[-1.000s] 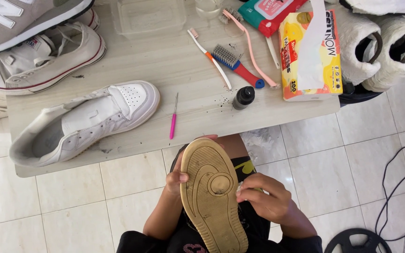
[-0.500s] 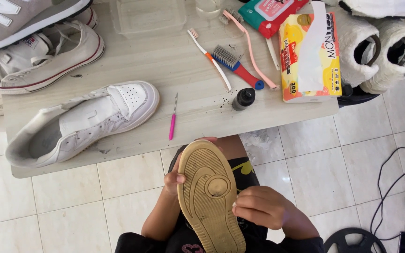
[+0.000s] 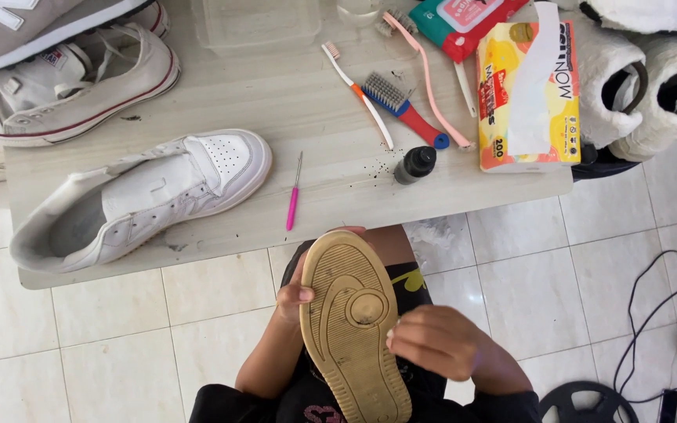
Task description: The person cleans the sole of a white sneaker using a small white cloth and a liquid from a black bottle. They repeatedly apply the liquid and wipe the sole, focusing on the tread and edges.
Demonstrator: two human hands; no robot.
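A shoe with a tan, dirty rubber sole (image 3: 354, 329) stands sole-up over my lap. My left hand (image 3: 293, 291) grips its left edge, thumb on the sole. My right hand (image 3: 436, 343) is closed at the sole's right edge, pressing something small and pale against it; what it pinches is mostly hidden. The matching white sneaker (image 3: 139, 196) lies on its side on the table above, opening towards the left.
On the table (image 3: 315, 94) lie a pink pick tool (image 3: 294, 200), a small black bottle (image 3: 415, 164), a toothbrush (image 3: 358, 94), a red-handled brush (image 3: 401, 110), a pink brush (image 3: 429, 78), a yellow tissue pack (image 3: 526, 86), a wipes pack (image 3: 464, 23) and other sneakers (image 3: 72, 86). Cables (image 3: 660, 313) trail across the tiled floor at right.
My right hand has slid down and inward along the sole's right edge. The shoe and my left hand have barely shifted.
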